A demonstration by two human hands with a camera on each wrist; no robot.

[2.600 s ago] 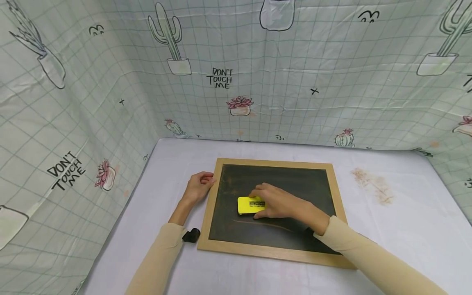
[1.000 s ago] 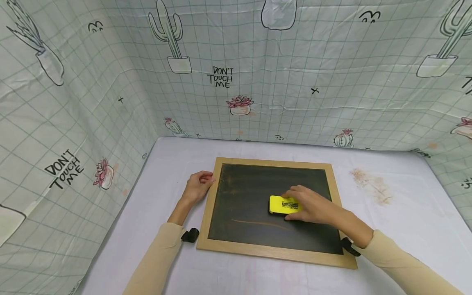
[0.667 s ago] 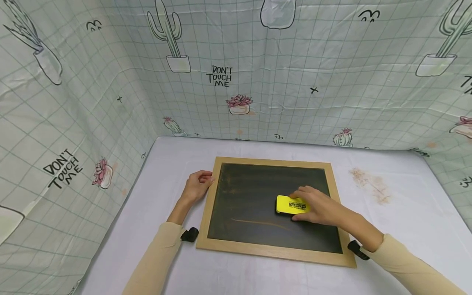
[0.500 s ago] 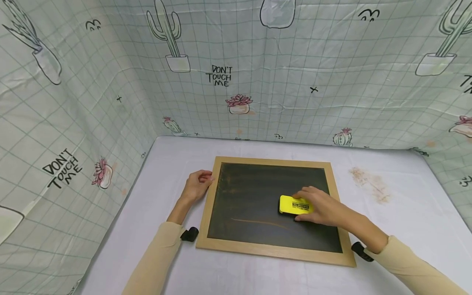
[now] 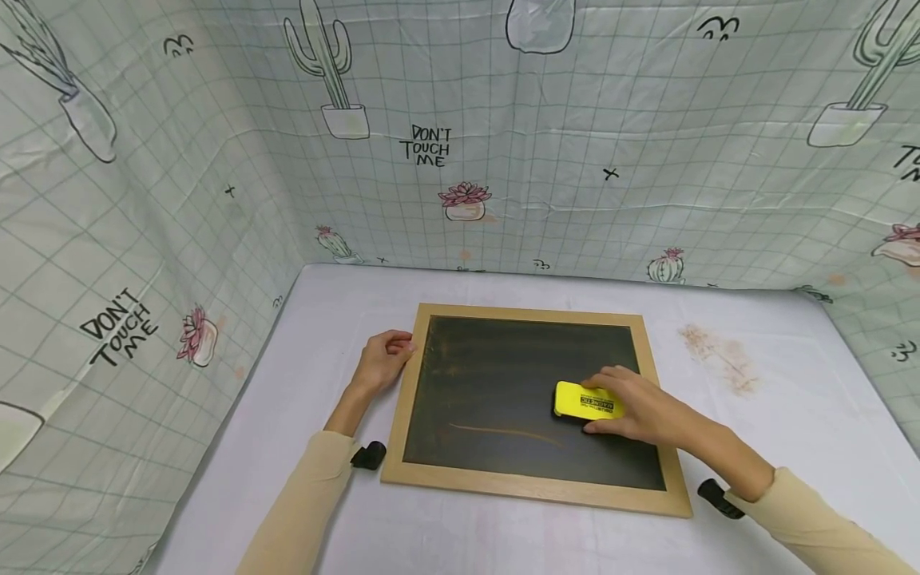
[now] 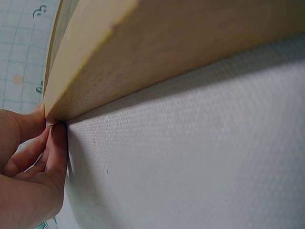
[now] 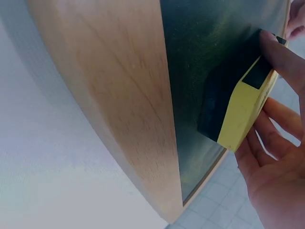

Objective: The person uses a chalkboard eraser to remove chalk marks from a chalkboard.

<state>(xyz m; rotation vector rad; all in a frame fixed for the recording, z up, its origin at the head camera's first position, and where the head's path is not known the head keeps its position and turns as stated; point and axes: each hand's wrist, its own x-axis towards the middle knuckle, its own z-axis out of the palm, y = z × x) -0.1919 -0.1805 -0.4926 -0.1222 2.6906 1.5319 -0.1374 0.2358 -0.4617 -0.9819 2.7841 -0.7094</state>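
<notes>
A chalkboard with a dark surface and a light wooden frame lies flat on the table. My left hand holds the frame's left edge; in the left wrist view its thumb and curled fingers meet that wooden frame. On the right half of the board sits a yellow and black magnetic eraser, which my right hand grips between thumb and fingers. The right wrist view shows the eraser's black underside close against the dark surface. A thin orange-brown chalk line crosses the lower part, with faint smudges at the upper left.
White cloth covers the table, with a reddish-brown stain right of the board. Grid-patterned curtains printed with cacti rise behind and on both sides. Small black devices are worn at both wrists.
My right hand has slid the eraser rightward across the board, from left of the middle to the right half. My left hand stays at the frame's left edge.
</notes>
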